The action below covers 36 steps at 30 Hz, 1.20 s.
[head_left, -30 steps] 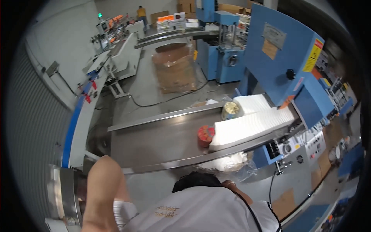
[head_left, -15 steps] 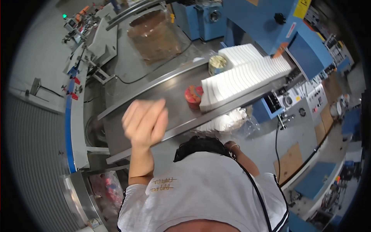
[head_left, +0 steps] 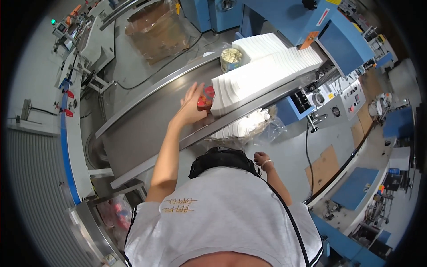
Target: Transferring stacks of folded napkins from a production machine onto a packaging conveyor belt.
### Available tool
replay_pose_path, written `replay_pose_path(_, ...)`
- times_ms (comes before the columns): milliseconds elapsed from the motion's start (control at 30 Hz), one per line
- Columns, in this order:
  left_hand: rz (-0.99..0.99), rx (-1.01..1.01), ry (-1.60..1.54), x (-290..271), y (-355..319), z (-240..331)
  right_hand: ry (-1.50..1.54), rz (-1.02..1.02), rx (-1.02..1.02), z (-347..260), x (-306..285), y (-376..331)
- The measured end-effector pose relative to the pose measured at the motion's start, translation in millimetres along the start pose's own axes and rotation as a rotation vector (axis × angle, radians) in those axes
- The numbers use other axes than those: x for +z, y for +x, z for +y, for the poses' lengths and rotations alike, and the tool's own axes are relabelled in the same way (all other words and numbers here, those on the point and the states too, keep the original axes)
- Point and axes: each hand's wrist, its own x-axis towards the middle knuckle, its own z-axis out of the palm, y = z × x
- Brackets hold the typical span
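My left hand [head_left: 190,107] is at the red can [head_left: 206,99], fingers reaching along its left and far side, the thumb toward its near side. The back of the hand and the wrist hide much of the contact, so I can't fairly tell whether my grip is closed on it or only resting against it. The can stands at the left end of a long row of white sheets [head_left: 253,82] set on edge, right up beside the first ones. My right hand [head_left: 262,159] is down near my waist, well apart from the can, its fingers loosely curled; I can't make out anything in it. A pale bracelet [head_left: 267,163] circles that wrist.

Can and sheets lie on a grey metal trough [head_left: 138,138] with raised rails. Behind the long row is a shorter white stack [head_left: 260,43], with a pale-topped tin [head_left: 231,60] at its left end. Below the near rail sits a white bundle [head_left: 244,127] in clear plastic. At the trough's right end is a blue machine [head_left: 284,20] with an orange tag [head_left: 309,40]. Beyond the far rail, a cardboard box [head_left: 155,38] with clear plastic stands on the floor.
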Motion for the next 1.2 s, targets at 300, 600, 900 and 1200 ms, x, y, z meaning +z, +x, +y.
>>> replay_pose_path(300,0.038,-0.017,0.204,-3,-11,7,-0.112,0.016,-0.136,-53,12,-24)
replay_pose_path(600,0.197,-0.252,0.154,26,-38,30,-0.249,0.188,-0.891,-205,77,-145)
replay_pose_path(900,0.443,0.063,-0.057,64,-37,-21,-0.811,0.271,-1.736,-264,162,-162)
replay_pose_path(1200,0.423,-0.008,-0.18,58,-49,-20,-1.075,0.428,-1.681,-272,156,-148)
